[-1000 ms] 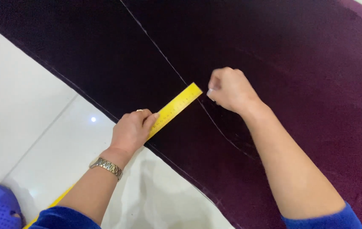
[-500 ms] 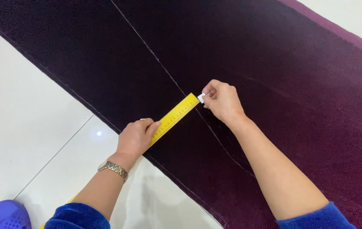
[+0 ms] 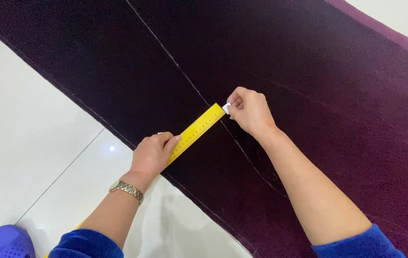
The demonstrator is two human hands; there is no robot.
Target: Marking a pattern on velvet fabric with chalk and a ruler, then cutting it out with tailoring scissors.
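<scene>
Dark purple fabric spread over white tiled floor. On the fabric, near its lower edge, yellow ruler pressed flat by left hand. At the far ruler end, right hand pinching white chalk, touching the thin chalk line. Blue shoe off the fabric, well apart.

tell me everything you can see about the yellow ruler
The yellow ruler is a flat, straight strip with dark graduation marks along one edge; its material cannot be told. It lies diagonally on the dark purple fabric. The left hand presses its near part down, hiding that end. Its far end reaches the chalk line, where the right hand holds a small white chalk piece against it.
</scene>
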